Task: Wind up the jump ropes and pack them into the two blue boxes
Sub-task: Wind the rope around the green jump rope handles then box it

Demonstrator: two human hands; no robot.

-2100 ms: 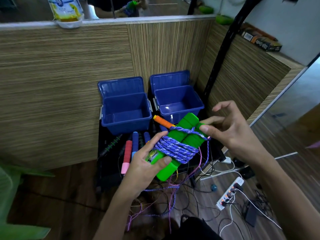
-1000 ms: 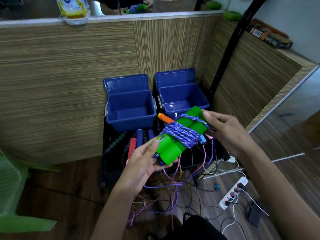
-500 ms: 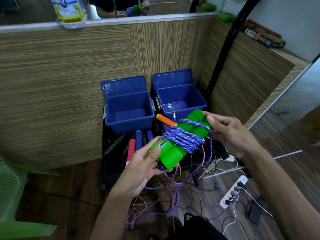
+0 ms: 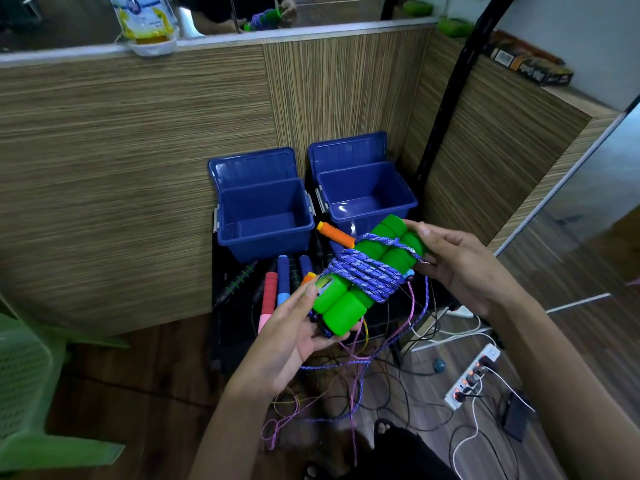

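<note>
Two green jump-rope handles [image 4: 346, 304] lie side by side with a purple-and-white rope [image 4: 367, 275] wound round their middle. My left hand [image 4: 294, 336] cradles the near end from below, thumb on the side. My right hand [image 4: 460, 263] grips the far end, fingertips on the green caps. A loose tail of purple rope hangs down to the floor. Behind stand two open blue boxes, the left box [image 4: 265, 220] and the right box [image 4: 367, 199], both with nothing inside and lids tipped back.
Several other rope handles, an orange one [image 4: 334, 233], red [image 4: 268, 294] and blue [image 4: 283, 278], lie on a black surface before the boxes. Tangled cords and a power strip [image 4: 472, 375] cover the wooden floor at right. A green plastic chair [image 4: 31, 386] stands at left. Wood-panel walls enclose the corner.
My right hand came down from pulling the rope and closed on the far end of the handles. My left hand shifted from gripping the middle to supporting the near end.
</note>
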